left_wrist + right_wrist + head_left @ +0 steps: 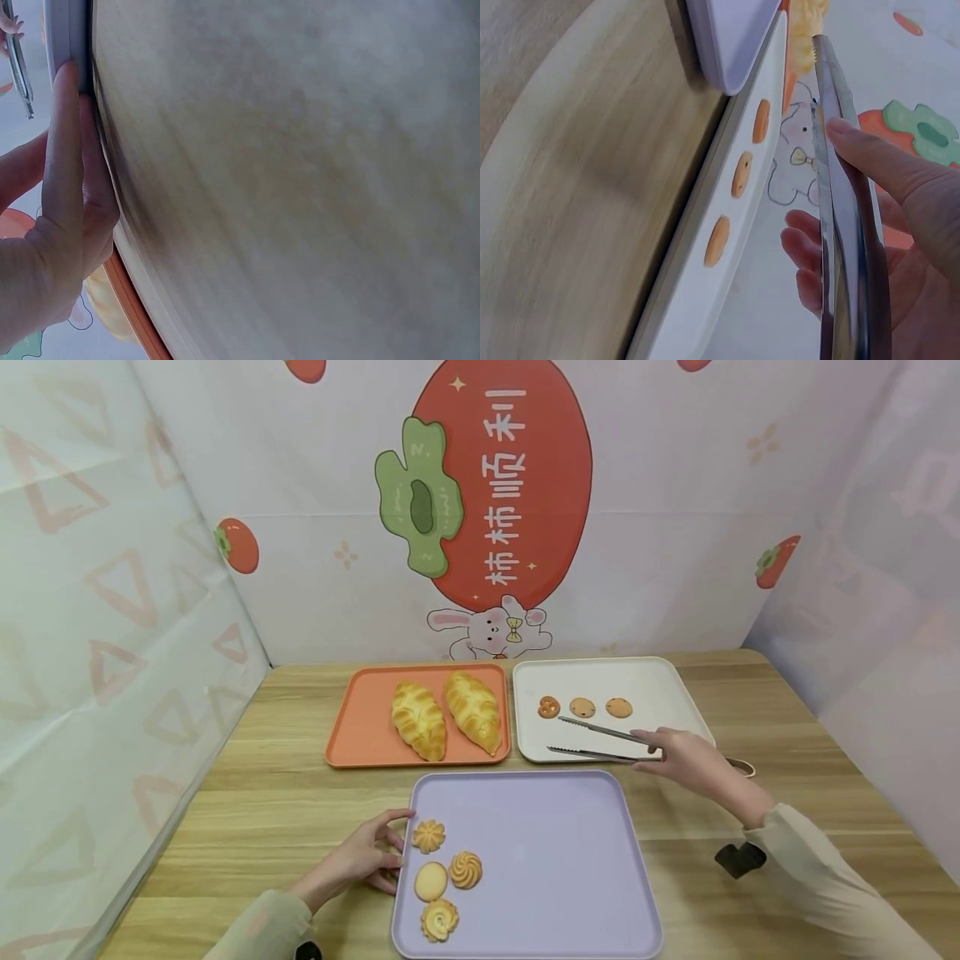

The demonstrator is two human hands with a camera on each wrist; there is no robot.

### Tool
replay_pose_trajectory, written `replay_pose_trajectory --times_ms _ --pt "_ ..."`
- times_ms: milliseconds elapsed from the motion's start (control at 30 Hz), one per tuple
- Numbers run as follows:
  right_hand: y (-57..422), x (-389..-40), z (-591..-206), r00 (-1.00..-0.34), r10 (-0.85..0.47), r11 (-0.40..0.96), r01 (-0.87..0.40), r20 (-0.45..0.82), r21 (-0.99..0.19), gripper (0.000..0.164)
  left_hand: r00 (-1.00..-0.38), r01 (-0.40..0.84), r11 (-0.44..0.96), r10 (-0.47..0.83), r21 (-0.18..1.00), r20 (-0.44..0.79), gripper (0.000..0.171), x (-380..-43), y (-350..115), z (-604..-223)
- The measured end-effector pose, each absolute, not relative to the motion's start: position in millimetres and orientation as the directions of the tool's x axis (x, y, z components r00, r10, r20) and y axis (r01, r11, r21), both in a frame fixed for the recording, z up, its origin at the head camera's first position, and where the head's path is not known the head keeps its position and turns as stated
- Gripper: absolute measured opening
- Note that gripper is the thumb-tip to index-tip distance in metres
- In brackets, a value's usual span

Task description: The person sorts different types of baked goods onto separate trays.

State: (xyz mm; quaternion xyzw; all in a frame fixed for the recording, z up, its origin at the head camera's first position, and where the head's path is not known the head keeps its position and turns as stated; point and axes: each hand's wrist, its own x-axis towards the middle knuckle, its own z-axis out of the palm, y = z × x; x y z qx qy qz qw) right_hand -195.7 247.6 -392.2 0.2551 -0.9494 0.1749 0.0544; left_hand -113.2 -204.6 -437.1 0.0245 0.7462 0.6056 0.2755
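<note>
tongs [600, 729]: we grip them in the right hand [686, 762] | arms apart, tips extending left of the hand, above the white tray [645, 677] bearing pretzel [549, 707] | left hand [363, 856]: we touch, fingers extended, the left edge of the lavender tray [547, 860], beside four cookies [466, 870]

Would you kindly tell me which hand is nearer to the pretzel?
Right. The right hand, holding tongs, is to the right of the pretzel; the left hand is farther, at the left edge of the purple tray.
</note>
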Motion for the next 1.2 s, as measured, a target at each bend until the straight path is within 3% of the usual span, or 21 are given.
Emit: replay_pose_trajectory --times_ms 600,1200 --pt "214.2 -173.9 -387.5 -0.811 -0.561 0.729 -0.579 0.165 -0.366 0.047 -0.85 -0.296 0.262 0.367 0.919 -0.378 0.065 -112.6 -203.1 -436.1" --pt "179.6 -160.7 -394.6 -0.666 -0.722 0.58 -0.731 0.188 -0.359 0.047 -0.853 -0.286 0.254 0.373 0.924 -0.366 0.065 -111.5 -203.2 -436.1"
